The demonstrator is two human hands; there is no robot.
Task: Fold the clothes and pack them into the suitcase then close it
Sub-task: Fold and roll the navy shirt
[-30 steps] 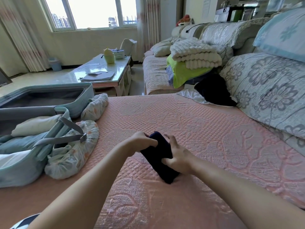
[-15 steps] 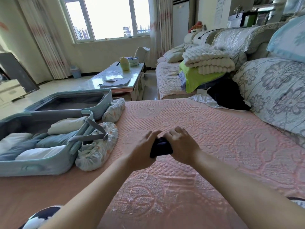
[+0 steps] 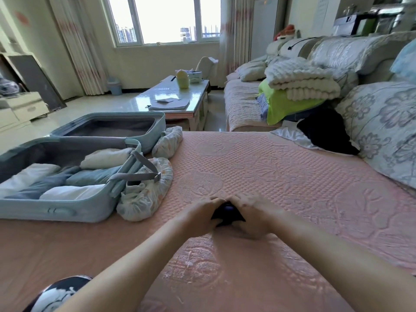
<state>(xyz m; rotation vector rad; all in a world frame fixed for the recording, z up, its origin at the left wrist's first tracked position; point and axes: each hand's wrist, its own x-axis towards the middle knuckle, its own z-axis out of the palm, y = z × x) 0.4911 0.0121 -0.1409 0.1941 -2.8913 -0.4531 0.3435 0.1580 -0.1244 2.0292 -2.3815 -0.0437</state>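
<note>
I look down on a pink quilted sofa cover [image 3: 292, 181] from a head-worn camera. Both of the person's bare arms reach forward to the middle of the picture. A small, dark navy garment [image 3: 227, 214], bunched into a tight bundle, lies on the cover directly between the two hands. The left hand [image 3: 201, 216] grips its left side and the right hand [image 3: 253, 216] grips its right side. The fingers of both curve over the top until the fingertips almost meet, so only a narrow dark strip shows.

To the left, well apart from the hands, a pale blue suitcase [image 3: 56, 210] lies open on the cover. Folded white and blue-grey clothes [image 3: 90, 176] fill its near half. Far right, near the floral cushions, a black garment [image 3: 324, 131] lies unfolded.
</note>
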